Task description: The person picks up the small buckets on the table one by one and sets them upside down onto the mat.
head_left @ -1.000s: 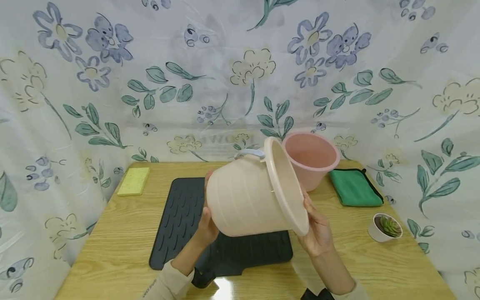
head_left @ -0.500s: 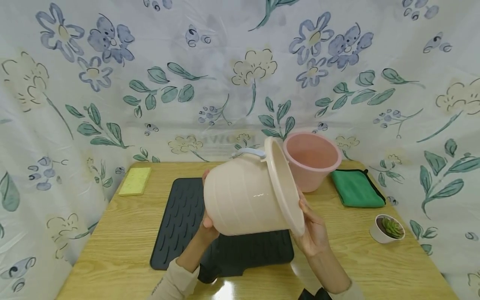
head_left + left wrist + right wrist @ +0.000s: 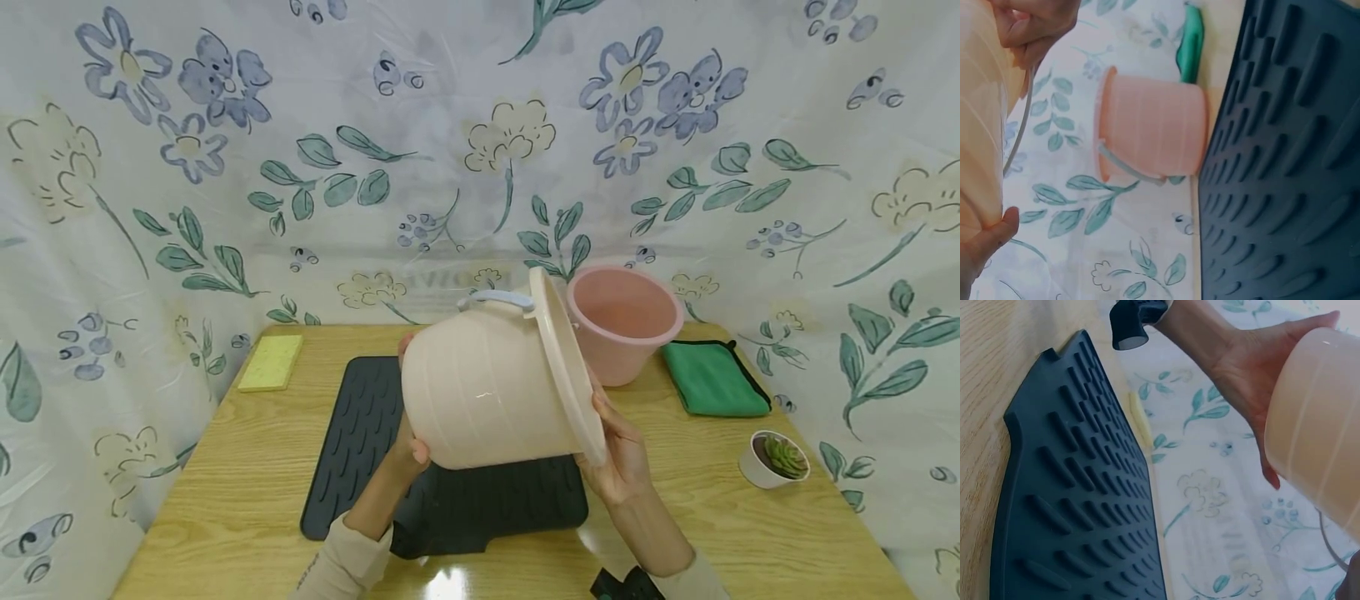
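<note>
In the head view a cream bucket (image 3: 487, 383) is held on its side above a dark ridged mat (image 3: 517, 500), its mouth facing right. Its grey-blue handle (image 3: 497, 297) arches off the upper side. My left hand (image 3: 408, 446) grips the base end, the thumb showing at the lower edge and most fingers hidden behind. At the rim (image 3: 566, 367), my right hand (image 3: 621, 458) holds the lower part. The right wrist view has the left hand (image 3: 1257, 372) spread around the base. A pink bucket (image 3: 626, 333) stands upright behind.
A yellow sponge cloth (image 3: 271, 363) lies at the table's back left. Right of the pink bucket is a folded green cloth (image 3: 716, 379) with black edging. A small potted succulent (image 3: 775, 458) stands near the right table edge. Behind hangs a floral curtain (image 3: 450, 167).
The cream bucket has shifted slightly left, both hands moving along with it. Its handle now stands out a little further from the side. The other things stay put.
</note>
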`<state>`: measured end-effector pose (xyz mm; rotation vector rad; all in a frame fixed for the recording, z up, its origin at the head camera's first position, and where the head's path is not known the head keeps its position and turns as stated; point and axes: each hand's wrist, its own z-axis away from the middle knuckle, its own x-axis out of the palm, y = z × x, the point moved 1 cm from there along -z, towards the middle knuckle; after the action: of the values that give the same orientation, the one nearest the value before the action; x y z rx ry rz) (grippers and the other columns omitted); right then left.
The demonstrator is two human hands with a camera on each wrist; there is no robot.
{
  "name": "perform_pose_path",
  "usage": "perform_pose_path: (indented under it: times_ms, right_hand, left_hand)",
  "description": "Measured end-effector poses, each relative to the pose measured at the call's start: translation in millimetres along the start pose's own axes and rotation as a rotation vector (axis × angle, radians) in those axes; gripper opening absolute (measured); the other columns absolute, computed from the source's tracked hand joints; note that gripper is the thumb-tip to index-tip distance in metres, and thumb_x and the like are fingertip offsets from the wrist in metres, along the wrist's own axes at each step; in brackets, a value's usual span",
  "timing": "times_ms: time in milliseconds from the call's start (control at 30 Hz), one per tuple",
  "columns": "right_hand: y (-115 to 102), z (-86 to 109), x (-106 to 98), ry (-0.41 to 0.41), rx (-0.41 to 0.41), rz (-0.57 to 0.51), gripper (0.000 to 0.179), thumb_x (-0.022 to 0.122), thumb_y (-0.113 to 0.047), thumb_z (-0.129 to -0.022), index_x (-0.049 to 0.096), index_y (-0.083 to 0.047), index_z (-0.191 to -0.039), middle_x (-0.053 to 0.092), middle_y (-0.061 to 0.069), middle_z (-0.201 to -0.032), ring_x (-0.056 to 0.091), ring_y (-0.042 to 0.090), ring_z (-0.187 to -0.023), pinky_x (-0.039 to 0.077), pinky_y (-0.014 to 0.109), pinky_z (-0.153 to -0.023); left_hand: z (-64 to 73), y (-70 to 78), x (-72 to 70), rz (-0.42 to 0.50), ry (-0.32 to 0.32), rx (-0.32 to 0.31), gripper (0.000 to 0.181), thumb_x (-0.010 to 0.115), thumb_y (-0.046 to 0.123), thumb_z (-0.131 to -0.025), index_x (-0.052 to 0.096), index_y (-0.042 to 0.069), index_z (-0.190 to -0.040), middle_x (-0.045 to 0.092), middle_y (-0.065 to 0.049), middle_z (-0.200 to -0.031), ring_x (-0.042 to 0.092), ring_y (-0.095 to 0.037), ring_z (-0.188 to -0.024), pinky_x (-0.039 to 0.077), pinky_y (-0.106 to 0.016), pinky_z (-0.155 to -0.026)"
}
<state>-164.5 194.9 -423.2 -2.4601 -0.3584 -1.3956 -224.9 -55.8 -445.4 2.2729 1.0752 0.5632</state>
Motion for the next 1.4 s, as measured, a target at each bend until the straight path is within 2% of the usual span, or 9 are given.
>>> perform_pose_path:
  times_ms: [100,133,433,633,800,933,1100,1233,1400]
  right_hand:
    - [1,-0.6,0,0.006,-0.001,0.01,0.052,0.01,-0.014,-0.109,0.023,-0.017,-0.159,0.048,0.018,-0.147,0.051,0.031,-0.134,0.044,0.039,-0.107]
    - [2,-0.9,0,0.007,0.002,0.015,0.052,0.01,-0.014,-0.108,0.022,-0.017,-0.159,0.049,0.017,-0.147,0.051,0.031,-0.134,0.045,0.039,-0.107]
    - [1,-1.0,-3,-0.027,0.036,0.026,0.054,0.01,-0.012,-0.108,0.009,-0.024,-0.161,0.042,0.016,-0.153,0.048,0.031,-0.137,0.043,0.04,-0.108]
    - [-3,-0.8,-7,-0.04,0.109,0.044,0.052,0.015,-0.013,-0.109,0.016,-0.024,-0.16,0.044,0.012,-0.152,0.05,0.029,-0.135,0.046,0.039,-0.106]
    - [-14,3.0,-14,0.023,0.162,0.272,0.05,0.018,-0.018,-0.11,0.02,-0.023,-0.16,0.051,0.01,-0.146,0.058,0.023,-0.125,0.053,0.035,-0.098]
    - [-28,4.7,-17,0.088,0.164,0.561,0.055,0.021,-0.014,-0.109,0.006,-0.021,-0.161,0.055,0.009,-0.139,0.058,0.021,-0.123,0.053,0.033,-0.097]
    - [-43,7.3,-17,0.165,0.141,0.896,0.063,0.03,-0.003,-0.105,0.006,-0.015,-0.161,0.059,0.005,-0.128,0.057,0.02,-0.119,0.051,0.036,-0.099]
    - [-49,10.2,-18,0.191,0.118,1.007,0.067,0.034,0.002,-0.102,0.007,-0.012,-0.161,0.056,0.006,-0.129,0.056,0.021,-0.121,0.048,0.039,-0.104]
    - [-53,14.9,-19,0.239,0.093,1.146,0.069,0.041,0.004,-0.101,0.009,-0.01,-0.16,0.056,0.006,-0.131,0.056,0.018,-0.122,0.05,0.034,-0.102]
  left_hand:
    - [-8.6,2.6,3.2,0.053,0.009,0.01,0.126,0.071,0.067,-0.077,-0.018,0.023,-0.156,0.015,-0.021,-0.157,0.032,-0.033,-0.137,0.042,-0.046,-0.108]
    - [-9.2,3.8,4.2,0.069,0.014,0.008,0.127,0.071,0.065,-0.077,-0.018,0.023,-0.156,0.015,-0.022,-0.156,0.034,-0.032,-0.136,0.044,-0.045,-0.106]
    - [-9.1,13.8,11.2,0.036,0.114,0.021,0.124,0.074,0.059,-0.075,-0.01,0.02,-0.158,0.023,-0.022,-0.152,0.04,-0.031,-0.129,0.051,-0.043,-0.097]
    - [-9.7,20.8,16.0,-0.048,0.169,0.061,0.121,0.074,0.06,-0.072,0.0,0.017,-0.159,0.028,-0.023,-0.149,0.043,-0.032,-0.126,0.052,-0.042,-0.094]
    - [-9.5,30.9,15.7,-0.121,0.187,0.079,0.118,0.073,0.061,-0.073,0.004,0.018,-0.159,0.03,-0.02,-0.15,0.043,-0.031,-0.127,0.051,-0.039,-0.094]
    - [-9.9,45.0,10.7,-0.184,0.198,0.082,0.114,0.072,0.059,-0.075,0.007,0.018,-0.16,0.03,-0.018,-0.152,0.043,-0.03,-0.127,0.051,-0.035,-0.093]
    - [-9.8,64.4,3.3,-0.247,0.217,0.082,0.11,0.074,0.055,-0.077,0.012,0.017,-0.159,0.032,-0.016,-0.151,0.045,-0.027,-0.126,0.053,-0.031,-0.091]
    - [-7.0,75.1,-5.4,-0.267,0.228,0.088,0.112,0.08,0.048,-0.075,0.014,0.014,-0.158,0.034,-0.015,-0.15,0.045,-0.027,-0.124,0.053,-0.03,-0.091]
    - [-3.1,83.2,-18.1,-0.309,0.222,0.13,0.117,0.087,0.039,-0.068,0.016,0.007,-0.156,0.034,-0.018,-0.149,0.045,-0.028,-0.125,0.053,-0.029,-0.09]
